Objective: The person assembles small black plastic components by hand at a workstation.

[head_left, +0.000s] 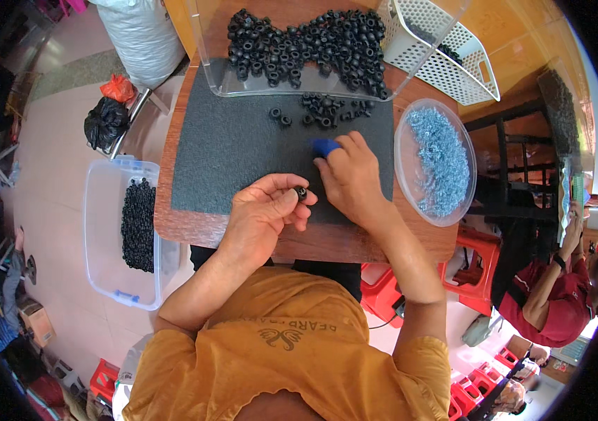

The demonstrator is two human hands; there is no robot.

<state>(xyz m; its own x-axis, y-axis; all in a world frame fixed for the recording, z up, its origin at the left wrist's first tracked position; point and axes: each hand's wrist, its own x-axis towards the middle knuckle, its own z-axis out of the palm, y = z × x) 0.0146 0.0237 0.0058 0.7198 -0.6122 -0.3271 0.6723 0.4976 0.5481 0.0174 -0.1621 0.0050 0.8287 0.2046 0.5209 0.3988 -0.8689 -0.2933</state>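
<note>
My left hand point(265, 210) pinches a small black ring-shaped part point(301, 192) between thumb and fingers, above the near edge of a dark grey mat point(222, 154). To its right, my right hand point(350, 172) is closed, its fingers curled over the mat. Something blue point(324, 146) shows at its fingertips; whether it is held or worn on a finger I cannot tell. Just beyond that hand lies a loose cluster of black ring-shaped parts point(323, 110). Behind them, a clear plastic tray point(257, 90) contains a big heap of similar parts point(306, 45).
A round clear tub point(404, 175) of small bluish, shiny pieces point(441, 161) stands at the table's right. Behind it is a white perforated basket point(464, 77). On the floor at left, a clear bin point(102, 274) holds black parts. Red stools point(478, 263) stand below right.
</note>
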